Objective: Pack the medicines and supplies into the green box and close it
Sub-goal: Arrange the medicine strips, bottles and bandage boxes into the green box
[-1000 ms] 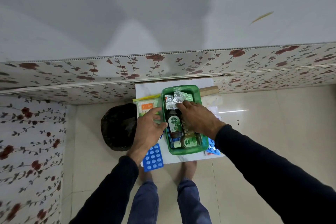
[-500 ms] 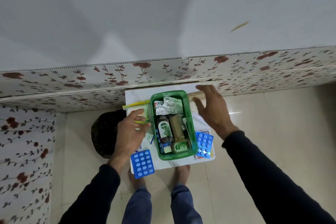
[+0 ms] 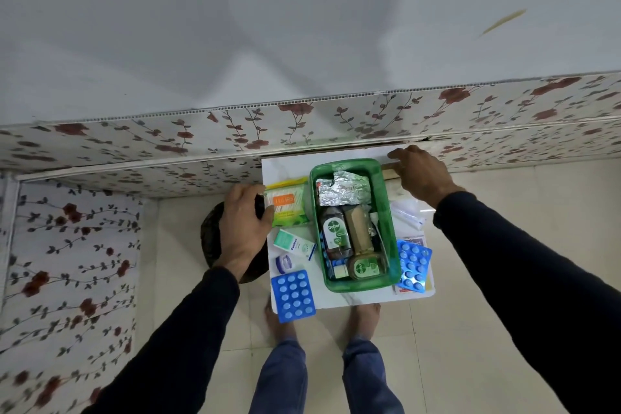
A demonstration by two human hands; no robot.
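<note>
On the table [image 3: 289, 168], green box [image 3: 386, 212] lies lengthwise front-to-back.

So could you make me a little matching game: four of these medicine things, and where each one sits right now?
Things:
1. Dettol bottle
2. cotton swab packet
3. foil strip
4. blue pill sheet

Places:
A. table's near left corner
B. under the left hand fingers
C. far end of the green box
D. middle of the green box

Pairs: 1-D, 2-B, 3-C, 4-A

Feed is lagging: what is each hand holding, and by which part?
Left hand pinches the cotton-swab packet at its left edge. Right hand rests on a wooden piece; grip unclear.
</note>
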